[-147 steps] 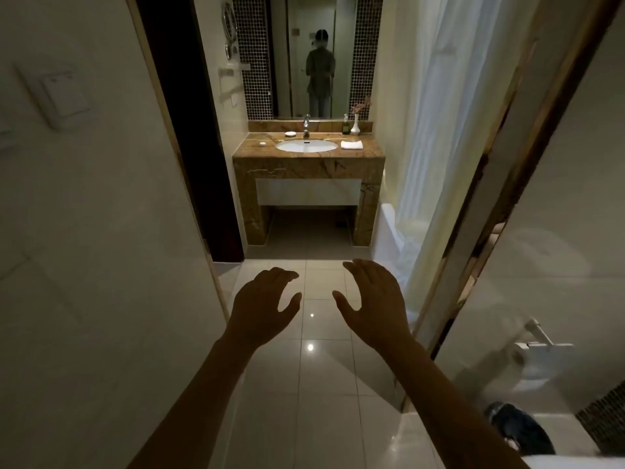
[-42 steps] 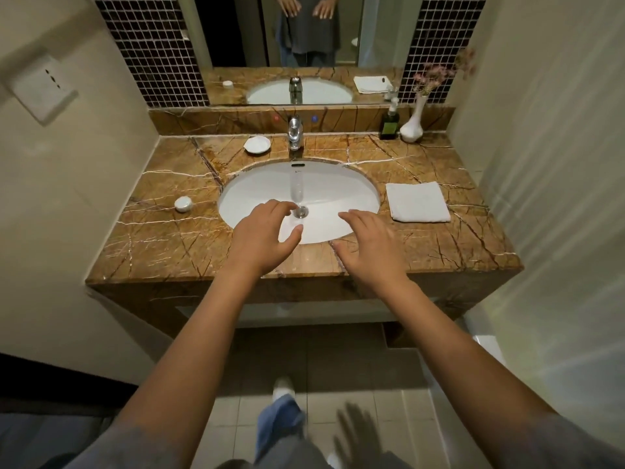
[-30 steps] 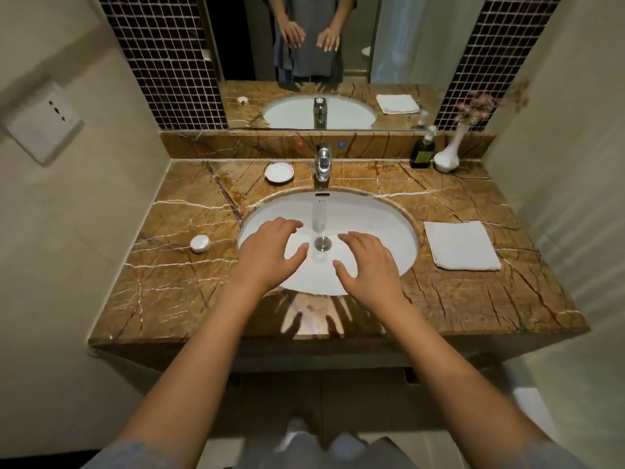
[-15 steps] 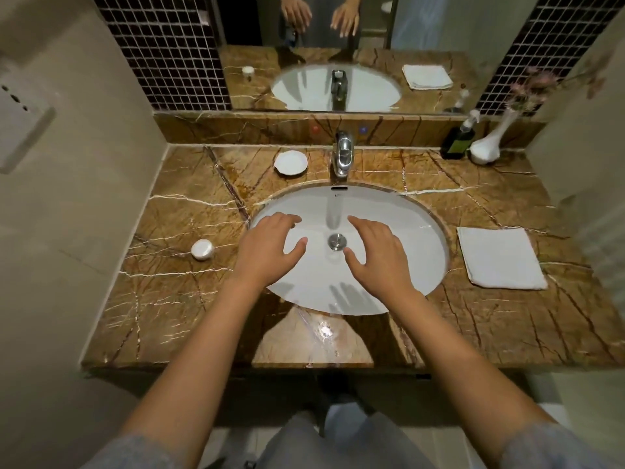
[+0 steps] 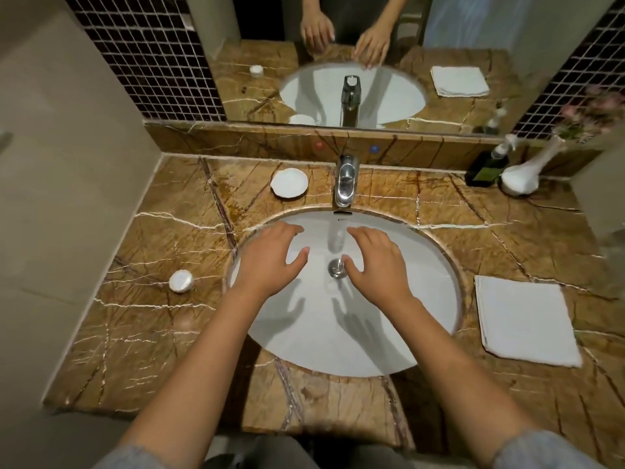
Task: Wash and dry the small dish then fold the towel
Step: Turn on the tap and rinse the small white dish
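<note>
A small white dish sits on the brown marble counter, left of the chrome tap. A folded white towel lies flat on the counter to the right of the oval white sink. My left hand and my right hand hover palm down over the basin, either side of the drain, fingers spread and holding nothing. Both hands are well short of the dish and the towel.
A small round white lidded pot stands on the counter at the left. A dark soap bottle and a white vase with pink flowers stand at the back right. A mirror and marble ledge rise behind the tap; walls close in left and right.
I walked from the doorway up to the vanity. Over the last second the view closed in on the counter and both hands moved forward over the basin toward the tap.
</note>
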The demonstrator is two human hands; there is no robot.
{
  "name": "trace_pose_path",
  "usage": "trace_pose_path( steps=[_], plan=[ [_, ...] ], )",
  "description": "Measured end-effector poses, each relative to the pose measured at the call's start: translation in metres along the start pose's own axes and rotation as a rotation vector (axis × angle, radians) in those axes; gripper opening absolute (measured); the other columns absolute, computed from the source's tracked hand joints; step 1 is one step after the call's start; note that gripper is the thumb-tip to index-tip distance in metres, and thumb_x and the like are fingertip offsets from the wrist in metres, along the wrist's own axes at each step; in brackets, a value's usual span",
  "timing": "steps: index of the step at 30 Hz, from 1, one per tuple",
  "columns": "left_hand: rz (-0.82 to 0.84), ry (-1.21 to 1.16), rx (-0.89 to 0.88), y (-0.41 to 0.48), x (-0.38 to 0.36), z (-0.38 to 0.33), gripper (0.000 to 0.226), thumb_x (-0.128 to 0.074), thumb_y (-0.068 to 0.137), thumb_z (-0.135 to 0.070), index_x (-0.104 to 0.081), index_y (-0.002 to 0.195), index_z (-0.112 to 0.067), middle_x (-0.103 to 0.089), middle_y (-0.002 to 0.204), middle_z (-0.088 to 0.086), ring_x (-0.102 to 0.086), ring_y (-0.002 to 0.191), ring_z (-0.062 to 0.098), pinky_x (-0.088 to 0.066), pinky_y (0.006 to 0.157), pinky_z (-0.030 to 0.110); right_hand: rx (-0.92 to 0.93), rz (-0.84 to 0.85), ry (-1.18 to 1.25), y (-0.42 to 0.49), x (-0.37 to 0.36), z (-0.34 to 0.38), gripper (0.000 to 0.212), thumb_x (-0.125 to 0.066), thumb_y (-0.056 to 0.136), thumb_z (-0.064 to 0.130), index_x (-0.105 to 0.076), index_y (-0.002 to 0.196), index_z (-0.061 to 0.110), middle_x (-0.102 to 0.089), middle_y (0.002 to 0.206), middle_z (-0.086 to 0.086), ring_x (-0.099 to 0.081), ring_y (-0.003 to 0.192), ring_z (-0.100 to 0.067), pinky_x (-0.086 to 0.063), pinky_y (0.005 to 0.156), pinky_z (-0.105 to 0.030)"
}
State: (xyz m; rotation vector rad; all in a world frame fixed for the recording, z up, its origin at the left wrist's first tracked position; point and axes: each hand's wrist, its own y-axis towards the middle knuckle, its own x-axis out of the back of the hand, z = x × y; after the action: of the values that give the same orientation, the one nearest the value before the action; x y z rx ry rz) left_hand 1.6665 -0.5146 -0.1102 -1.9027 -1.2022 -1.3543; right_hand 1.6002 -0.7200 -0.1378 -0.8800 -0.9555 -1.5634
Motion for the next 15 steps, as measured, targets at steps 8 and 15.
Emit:
trace_pose_path(
  steps=[8, 15],
  plan=[
    [0.040, 0.005, 0.046, 0.021, -0.018, 0.006, 0.040, -0.051, 0.092, -0.038, -0.053, 0.127, -0.019, -0.055, 0.125, -0.001, -0.053, 0.115, 0.021, -0.051, 0.081, 0.041, -0.048, 0.095, 0.041, 0.021, -0.019, -0.024, 0.049, -0.056, 0.090, 0.032, -0.049, 0.135, 0.017, -0.053, 0.135, -0.004, -0.043, 0.129, -0.024, -0.039, 0.099, -0.039],
    [0.089, -0.025, 0.032, 0.042, -0.037, 0.028, 0.039, -0.049, 0.093, -0.041, -0.052, 0.127, -0.022, -0.055, 0.125, -0.004, -0.056, 0.111, 0.017, -0.052, 0.077, 0.037, -0.078, 0.181, 0.116, 0.043, -0.045, -0.019, 0.049, -0.054, 0.091, 0.034, -0.048, 0.136, 0.016, -0.054, 0.136, -0.005, -0.045, 0.128, -0.026, -0.044, 0.095, -0.038]
  ],
)
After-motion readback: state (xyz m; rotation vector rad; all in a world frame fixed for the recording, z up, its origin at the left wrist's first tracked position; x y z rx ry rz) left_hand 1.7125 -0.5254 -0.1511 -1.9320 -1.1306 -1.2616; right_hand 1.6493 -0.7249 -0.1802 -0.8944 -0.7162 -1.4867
